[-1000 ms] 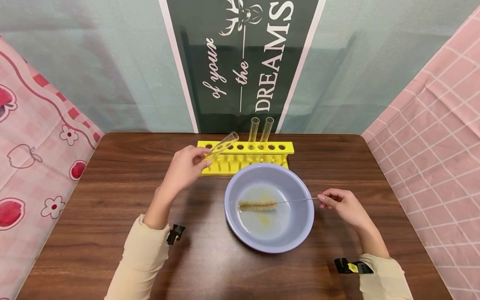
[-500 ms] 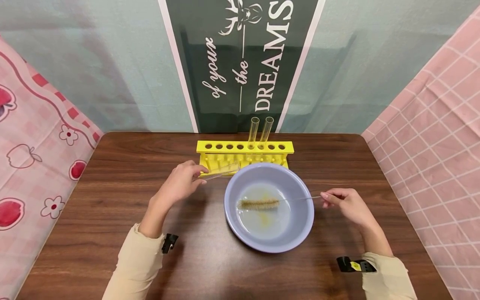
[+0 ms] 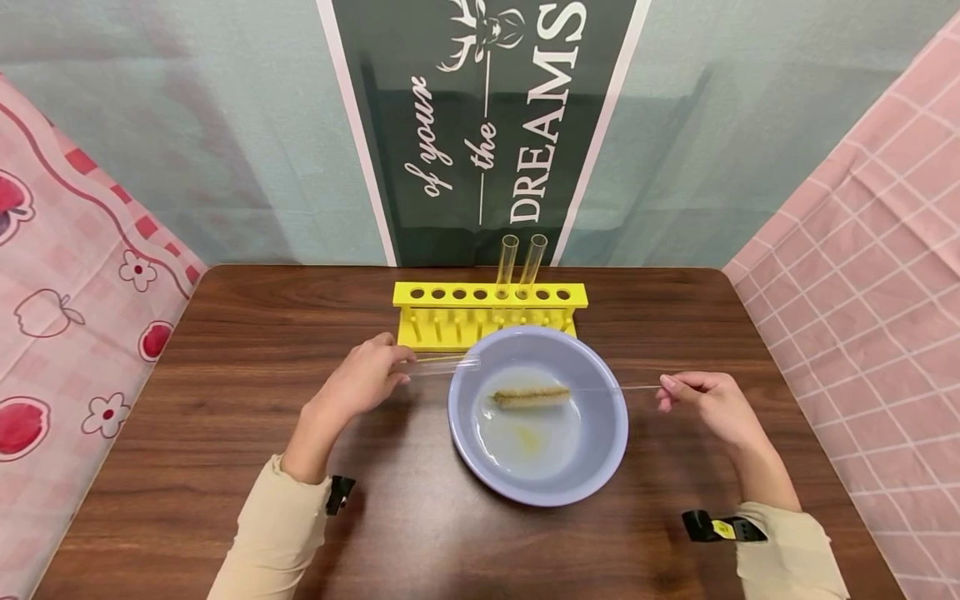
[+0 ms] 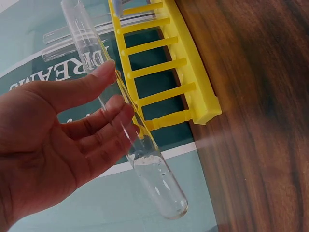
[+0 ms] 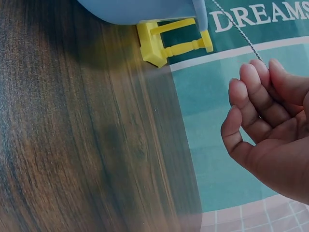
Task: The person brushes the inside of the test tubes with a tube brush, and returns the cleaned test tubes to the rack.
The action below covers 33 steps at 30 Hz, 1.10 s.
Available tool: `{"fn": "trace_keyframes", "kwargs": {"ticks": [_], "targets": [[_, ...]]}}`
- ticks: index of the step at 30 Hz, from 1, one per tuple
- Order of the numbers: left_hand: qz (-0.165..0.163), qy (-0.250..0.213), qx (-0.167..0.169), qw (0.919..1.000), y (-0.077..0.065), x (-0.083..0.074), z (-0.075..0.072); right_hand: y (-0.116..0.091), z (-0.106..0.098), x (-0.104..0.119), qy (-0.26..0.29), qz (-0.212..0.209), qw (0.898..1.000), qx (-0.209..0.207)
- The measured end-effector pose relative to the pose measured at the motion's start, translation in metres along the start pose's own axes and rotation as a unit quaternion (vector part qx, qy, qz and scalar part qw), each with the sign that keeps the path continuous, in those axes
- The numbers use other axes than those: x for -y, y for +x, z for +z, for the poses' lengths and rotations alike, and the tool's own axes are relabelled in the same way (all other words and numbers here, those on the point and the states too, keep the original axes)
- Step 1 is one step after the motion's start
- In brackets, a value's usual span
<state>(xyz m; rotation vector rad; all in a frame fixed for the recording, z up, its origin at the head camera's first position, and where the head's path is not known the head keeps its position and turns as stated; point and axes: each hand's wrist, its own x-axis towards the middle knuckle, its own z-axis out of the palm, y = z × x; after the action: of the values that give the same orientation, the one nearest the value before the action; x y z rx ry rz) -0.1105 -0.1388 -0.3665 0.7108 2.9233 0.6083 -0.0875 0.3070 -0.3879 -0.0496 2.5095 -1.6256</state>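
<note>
My left hand (image 3: 365, 375) pinches a clear glass test tube (image 4: 161, 186) between thumb and fingers. In the head view the tube lies nearly level, its mouth over the left rim of a lavender basin (image 3: 611, 442). A little liquid shows near the rounded end in the left wrist view. My right hand (image 3: 708, 404) pinches the twisted wire handle (image 5: 240, 31) of a test tube brush. The tan bristle head (image 3: 532, 397) is over the cloudy water inside the basin, pointing left toward the tube; brush and tube are apart.
Behind the basin stands a yellow test tube rack (image 3: 442, 293), with two upright test tubes (image 3: 507, 258) in its holes. Its right part sits close to the basin's back rim. A dark wood table (image 3: 247, 367) carries everything; patterned cloths hang around it.
My left hand has brought the test tube from over the rack toward me, turning it from slanted to nearly level. My right hand has shifted right, lifting the brush slightly out of the water.
</note>
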Motion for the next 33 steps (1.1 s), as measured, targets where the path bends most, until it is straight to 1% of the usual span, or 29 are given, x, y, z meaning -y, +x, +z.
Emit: {"fn": "trace_keyframes", "kwargs": {"ticks": [2, 4, 5, 7, 8, 9, 11, 12, 14, 15, 18, 24, 33], "targets": [[0.004, 0.007, -0.003, 1.0000, 0.000, 0.001, 0.002, 0.000, -0.003, 0.000, 0.022, -0.004, 1.000, -0.002], [0.006, 0.012, -0.007, 0.9999, -0.001, 0.001, 0.003, 0.001, -0.007, -0.005, 0.058, -0.004, 0.998, -0.007], [0.007, 0.014, -0.010, 0.9998, -0.001, 0.001, 0.003, 0.004, -0.010, -0.017, 0.085, -0.016, 0.996, -0.006], [0.010, 0.019, -0.012, 0.9997, -0.001, 0.001, 0.003, 0.014, -0.019, -0.049, 0.126, -0.030, 0.992, -0.008], [0.012, 0.021, -0.013, 0.9996, -0.001, 0.001, 0.004, 0.017, -0.023, -0.061, 0.148, -0.035, 0.988, -0.003], [0.012, 0.023, -0.014, 0.9996, -0.001, 0.000, 0.003, 0.018, -0.024, -0.062, 0.171, -0.043, 0.984, 0.000], [0.013, 0.027, -0.013, 0.9995, -0.001, -0.001, 0.003, 0.017, -0.024, -0.059, 0.209, -0.064, 0.976, 0.011], [0.013, 0.029, -0.010, 0.9995, 0.000, -0.002, 0.004, 0.015, -0.021, -0.049, 0.217, -0.065, 0.974, 0.012], [0.010, 0.028, -0.008, 0.9995, 0.000, -0.004, 0.004, 0.006, -0.014, -0.016, 0.241, -0.070, 0.968, 0.020], [0.009, 0.027, -0.008, 0.9996, 0.000, -0.004, 0.004, 0.002, -0.010, -0.005, 0.249, -0.076, 0.965, 0.019], [0.009, 0.028, -0.010, 0.9995, 0.001, -0.006, 0.005, 0.002, -0.009, 0.000, 0.253, -0.075, 0.964, 0.022], [0.018, 0.025, -0.012, 0.9995, 0.002, -0.008, 0.009, 0.004, -0.007, 0.000, 0.245, -0.071, 0.967, 0.021], [0.017, 0.027, -0.014, 0.9994, 0.002, -0.012, 0.008, 0.006, -0.004, -0.001, 0.260, -0.068, 0.963, 0.029]]}}
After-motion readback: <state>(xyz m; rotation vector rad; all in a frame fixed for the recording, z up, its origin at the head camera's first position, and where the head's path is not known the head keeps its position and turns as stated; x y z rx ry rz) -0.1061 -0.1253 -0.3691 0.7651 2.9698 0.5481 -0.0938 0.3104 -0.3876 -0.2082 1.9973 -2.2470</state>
